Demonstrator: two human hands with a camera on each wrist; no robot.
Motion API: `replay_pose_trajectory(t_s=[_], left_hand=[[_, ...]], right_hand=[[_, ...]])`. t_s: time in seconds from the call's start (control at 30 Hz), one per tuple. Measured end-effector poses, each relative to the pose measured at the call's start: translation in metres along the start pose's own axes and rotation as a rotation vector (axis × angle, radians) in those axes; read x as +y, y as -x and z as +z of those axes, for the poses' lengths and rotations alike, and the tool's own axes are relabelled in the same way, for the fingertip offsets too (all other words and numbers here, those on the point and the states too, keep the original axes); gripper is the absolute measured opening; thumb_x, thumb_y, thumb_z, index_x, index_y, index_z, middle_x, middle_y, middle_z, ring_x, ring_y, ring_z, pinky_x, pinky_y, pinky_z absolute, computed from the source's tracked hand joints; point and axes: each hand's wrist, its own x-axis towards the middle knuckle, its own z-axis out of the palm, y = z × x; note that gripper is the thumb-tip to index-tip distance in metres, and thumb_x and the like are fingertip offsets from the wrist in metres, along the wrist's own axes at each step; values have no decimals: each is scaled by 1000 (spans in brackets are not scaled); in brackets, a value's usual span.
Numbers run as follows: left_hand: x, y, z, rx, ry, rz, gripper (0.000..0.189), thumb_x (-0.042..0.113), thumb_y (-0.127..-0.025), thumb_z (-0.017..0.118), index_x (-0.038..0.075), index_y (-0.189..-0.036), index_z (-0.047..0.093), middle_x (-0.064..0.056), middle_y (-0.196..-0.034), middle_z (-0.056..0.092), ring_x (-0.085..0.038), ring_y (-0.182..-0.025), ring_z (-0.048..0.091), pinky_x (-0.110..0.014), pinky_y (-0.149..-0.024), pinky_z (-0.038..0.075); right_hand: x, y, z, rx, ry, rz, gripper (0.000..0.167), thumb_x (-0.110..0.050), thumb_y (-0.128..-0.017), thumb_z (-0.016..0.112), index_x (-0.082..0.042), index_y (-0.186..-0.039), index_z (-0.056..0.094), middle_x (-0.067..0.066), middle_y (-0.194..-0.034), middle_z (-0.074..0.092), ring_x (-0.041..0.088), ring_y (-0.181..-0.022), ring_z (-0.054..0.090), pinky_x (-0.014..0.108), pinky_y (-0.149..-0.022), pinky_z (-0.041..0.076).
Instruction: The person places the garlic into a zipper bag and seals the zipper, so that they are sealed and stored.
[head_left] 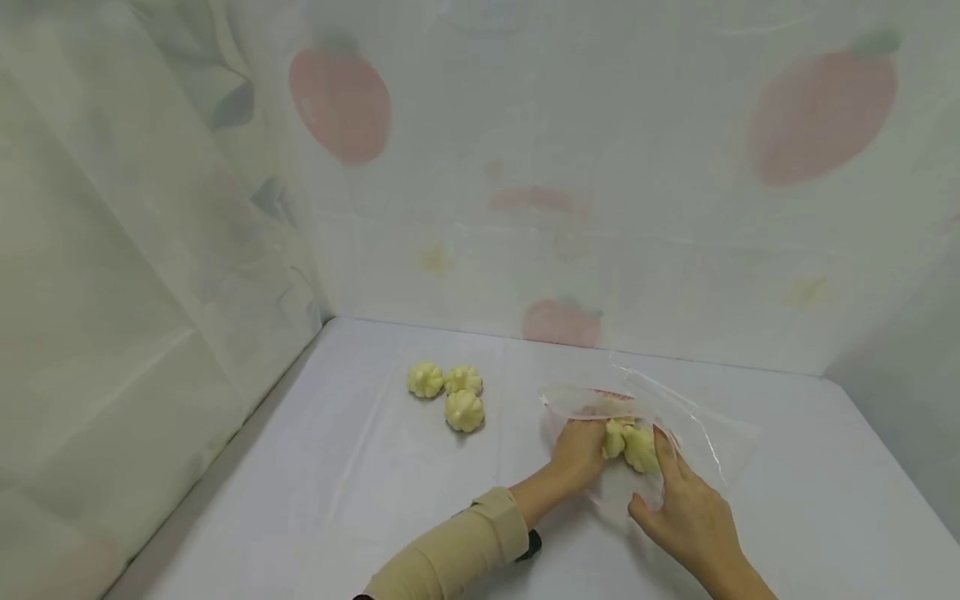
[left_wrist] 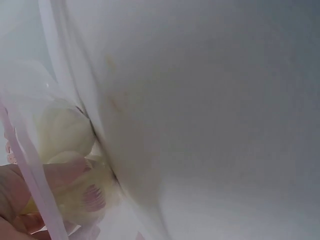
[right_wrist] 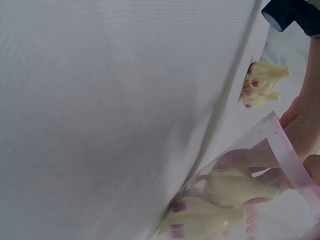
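A clear zip bag (head_left: 731,437) with a pink strip along its mouth lies on the right of the table, holding pale yellow garlic bulbs (head_left: 640,450) with purple marks. My left hand (head_left: 579,450) reaches through the mouth, its fingers around a garlic bulb (right_wrist: 235,187) inside. A second bulb (right_wrist: 197,220) lies beside that one, against the clear film. At the bag's near right side, my right hand (head_left: 693,508) touches the mouth with straight fingers, its thumb spread away. Film partly veils the left fingers in the left wrist view.
Three more garlic bulbs (head_left: 463,410) sit in a cluster on the white tabletop (head_left: 300,500), left of the bag. A fruit-printed curtain (head_left: 645,208) stands behind the table, with a pale cloth wall (head_left: 150,292) at left. A black device (head_left: 531,546) is on the left wrist.
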Motion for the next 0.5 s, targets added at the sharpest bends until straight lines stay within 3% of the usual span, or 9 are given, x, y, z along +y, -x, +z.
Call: replay_pose_trajectory(t_s=[0.2, 0.5], left_hand=[[-1, 2, 6, 8, -28, 14, 11, 1, -73, 69, 9, -71, 62, -1, -72, 60, -16, -69, 60, -24, -65, 50], [-1, 5, 5, -3, -23, 22, 11, 1, -73, 68, 9, -81, 65, -2, -78, 62, -17, -74, 61, -24, -70, 51]], right_hand=[[2, 2, 2, 5, 4, -8, 88, -17, -61, 79, 6, -137, 43, 34, -114, 62, 11, -47, 33, 27, -35, 31], [1, 1, 3, 27, 9, -11, 87, -19, -60, 80, 4, -135, 43, 32, -113, 63, 15, -47, 39, 34, -35, 37]])
